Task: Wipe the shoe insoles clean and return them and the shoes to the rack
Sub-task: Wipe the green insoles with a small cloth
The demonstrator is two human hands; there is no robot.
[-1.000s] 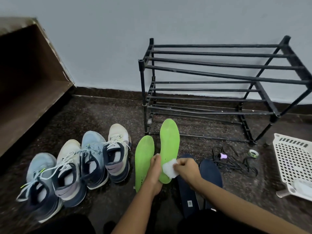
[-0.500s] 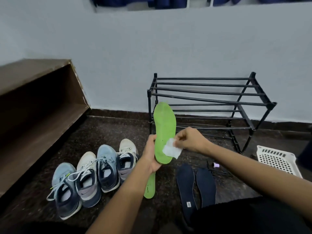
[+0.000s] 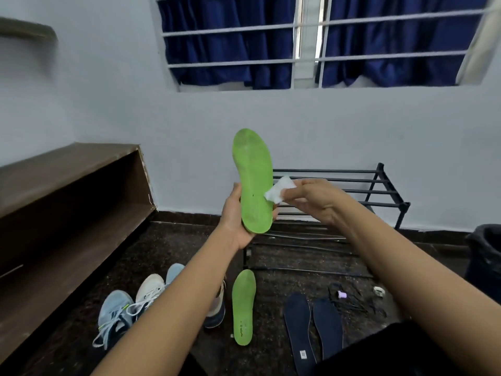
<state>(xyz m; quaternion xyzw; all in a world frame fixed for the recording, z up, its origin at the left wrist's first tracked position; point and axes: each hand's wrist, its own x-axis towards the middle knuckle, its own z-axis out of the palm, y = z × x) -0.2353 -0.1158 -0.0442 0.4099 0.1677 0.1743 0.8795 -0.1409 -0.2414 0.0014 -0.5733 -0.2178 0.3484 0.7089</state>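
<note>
A bright green insole [image 3: 253,180] is held upright before the wall, its heel end gripped by the left hand [image 3: 235,215], whose fingers are curled round the far edge. A folded white wipe [image 3: 276,189] is pinched between the thumb and fingers of the right hand [image 3: 317,199] and is pressed to the insole's edge at 3 o'clock, about mid-length. The wiping step is therefore judged to be in hand, with most of the task left. A second green insole [image 3: 243,308] is laid on the floor at 6 o'clock of the held one. Two navy insoles [image 3: 311,324] are laid side by side at 5 o'clock; whether any of these three has been wiped cannot be told. Several sneakers [image 3: 116,316] are lined up on the floor at 7 o'clock, partly hidden by the left forearm, and none can be seen to hold an insole. The black shoe rack [image 3: 379,191] is stood against the wall at 3 o'clock, and no shoe is seen on its visible bars, so refitting and returning are judged not yet begun.
</note>
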